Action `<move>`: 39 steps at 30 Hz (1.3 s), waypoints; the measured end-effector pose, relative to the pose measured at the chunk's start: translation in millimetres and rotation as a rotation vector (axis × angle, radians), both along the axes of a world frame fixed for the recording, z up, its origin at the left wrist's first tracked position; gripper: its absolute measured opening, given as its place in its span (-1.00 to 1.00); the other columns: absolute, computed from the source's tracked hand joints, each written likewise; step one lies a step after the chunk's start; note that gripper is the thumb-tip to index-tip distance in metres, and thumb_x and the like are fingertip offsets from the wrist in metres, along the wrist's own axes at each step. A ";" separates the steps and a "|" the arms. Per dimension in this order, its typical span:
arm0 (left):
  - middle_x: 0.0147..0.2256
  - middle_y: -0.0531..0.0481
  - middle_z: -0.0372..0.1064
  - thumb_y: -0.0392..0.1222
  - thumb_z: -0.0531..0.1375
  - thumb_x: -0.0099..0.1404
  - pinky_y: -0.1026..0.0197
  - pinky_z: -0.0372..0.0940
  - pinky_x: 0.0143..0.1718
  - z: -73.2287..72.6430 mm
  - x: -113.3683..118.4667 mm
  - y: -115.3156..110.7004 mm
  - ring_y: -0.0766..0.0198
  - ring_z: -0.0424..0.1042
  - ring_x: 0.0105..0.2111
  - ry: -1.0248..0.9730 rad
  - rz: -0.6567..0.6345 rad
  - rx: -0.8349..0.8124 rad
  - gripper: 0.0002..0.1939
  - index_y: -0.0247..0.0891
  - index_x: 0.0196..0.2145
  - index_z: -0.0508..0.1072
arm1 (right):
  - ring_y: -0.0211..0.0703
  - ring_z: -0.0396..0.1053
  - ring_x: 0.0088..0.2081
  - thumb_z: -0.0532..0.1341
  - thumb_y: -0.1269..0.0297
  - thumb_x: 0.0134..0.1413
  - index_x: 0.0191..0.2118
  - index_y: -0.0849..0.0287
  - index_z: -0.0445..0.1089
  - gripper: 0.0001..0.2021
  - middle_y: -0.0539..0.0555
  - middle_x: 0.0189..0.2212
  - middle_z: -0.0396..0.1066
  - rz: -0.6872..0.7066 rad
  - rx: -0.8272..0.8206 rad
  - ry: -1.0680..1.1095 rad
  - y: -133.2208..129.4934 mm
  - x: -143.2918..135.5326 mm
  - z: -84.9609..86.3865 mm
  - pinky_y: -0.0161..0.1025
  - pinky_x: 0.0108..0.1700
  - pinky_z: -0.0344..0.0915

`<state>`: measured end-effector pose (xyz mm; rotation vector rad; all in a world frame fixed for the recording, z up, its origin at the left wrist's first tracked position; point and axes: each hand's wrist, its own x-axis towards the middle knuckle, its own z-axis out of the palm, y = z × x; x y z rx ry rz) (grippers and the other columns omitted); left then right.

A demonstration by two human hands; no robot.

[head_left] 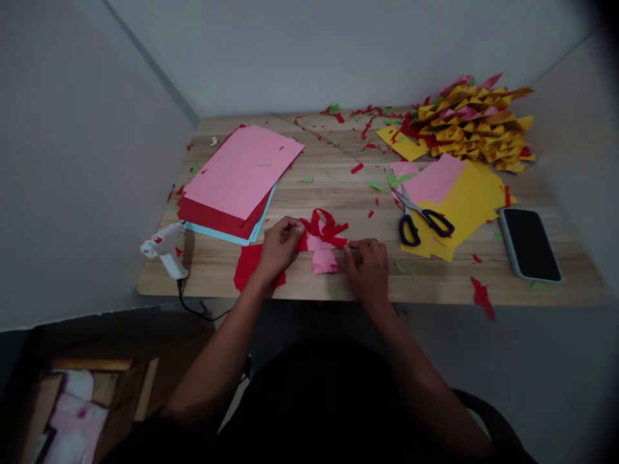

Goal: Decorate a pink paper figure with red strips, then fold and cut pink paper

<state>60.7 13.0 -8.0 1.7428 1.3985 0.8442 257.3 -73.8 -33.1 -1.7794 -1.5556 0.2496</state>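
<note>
My left hand (279,250) is closed, thumb and fingers pinching the left side of a looped red paper piece (331,230). On the other side, my right hand (368,265) has its fingers curled, with the fingertips at the red piece's right end. A pink paper piece (325,262) lies just below the red loops, between both hands. Under my left wrist is a flat red paper sheet (247,264), partly covered by the forearm. Black-handled scissors (409,219) rest slightly open to the right of my right hand.
A white glue gun (167,250) stands at the left edge, its cord hanging down. Behind it lies a stack of pink sheets (246,169) over red and blue ones. Yellow sheets (469,206), a phone (530,245) and a folded yellow paper bundle (476,125) occupy the right; scraps are scattered about.
</note>
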 end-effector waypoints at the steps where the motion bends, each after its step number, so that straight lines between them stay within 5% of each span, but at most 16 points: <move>1: -0.28 -0.02 0.49 -0.16 0.14 0.38 0.16 0.29 -0.16 4.1 -1.0 -1.3 0.22 0.43 -0.25 -0.027 -0.029 0.006 -0.88 -0.19 -0.28 0.46 | 0.03 0.34 -0.15 0.14 0.23 0.31 -0.24 0.13 0.48 -0.81 0.15 -0.25 0.44 0.017 0.020 0.021 -0.6 -1.1 4.2 0.00 0.01 0.27; 6: -0.29 0.02 0.51 -0.17 0.24 0.30 0.19 0.30 -0.14 27.4 3.7 -14.6 0.25 0.45 -0.26 -0.094 -0.144 0.038 -0.92 -0.18 -0.26 0.50 | 0.01 0.37 -0.11 0.24 0.14 0.25 -0.13 0.11 0.55 -0.79 0.14 -0.22 0.44 0.182 0.078 0.169 12.0 -7.7 30.9 -0.04 0.01 0.30; 10: -0.34 0.03 0.48 -0.16 0.30 0.26 0.22 0.31 -0.21 37.5 10.5 -20.8 0.27 0.45 -0.32 -0.217 -0.137 0.021 -0.79 -0.20 -0.15 0.47 | -0.07 0.42 -0.20 0.28 0.07 0.21 -0.31 0.10 0.54 -0.78 0.08 -0.30 0.47 0.310 -0.034 0.370 34.8 -10.4 41.0 -0.11 -0.08 0.33; 23: -0.45 0.12 0.38 -0.18 0.32 0.20 0.26 0.25 -0.31 -5.3 10.4 -10.4 0.33 0.38 -0.41 -0.434 0.001 -0.130 -0.77 -0.20 -0.18 0.44 | -0.03 0.42 -0.21 0.27 0.23 0.12 -0.37 0.11 0.51 -0.89 0.09 -0.33 0.47 0.242 -0.083 0.285 64.8 -5.2 10.6 -0.05 -0.06 0.32; 31: -0.50 0.11 0.46 -0.11 0.42 0.10 0.27 0.28 -0.42 5.4 11.7 -15.1 0.32 0.44 -0.50 -0.560 -0.108 -0.270 -0.63 -0.22 -0.17 0.43 | -0.13 0.47 -0.28 0.27 0.08 0.17 -0.39 0.09 0.55 -0.76 0.02 -0.38 0.53 0.585 -0.232 0.560 60.1 -0.7 30.5 -0.16 -0.12 0.35; 39: -0.52 0.11 0.44 -0.14 0.41 0.10 0.27 0.27 -0.46 7.9 10.6 -16.4 0.35 0.41 -0.54 -0.609 -0.065 -0.260 -0.70 -0.21 -0.23 0.45 | -0.19 0.38 -0.34 0.26 0.04 0.17 -0.39 0.12 0.48 -0.73 -0.01 -0.40 0.47 0.557 -0.279 0.539 52.1 -3.4 39.2 -0.21 -0.20 0.29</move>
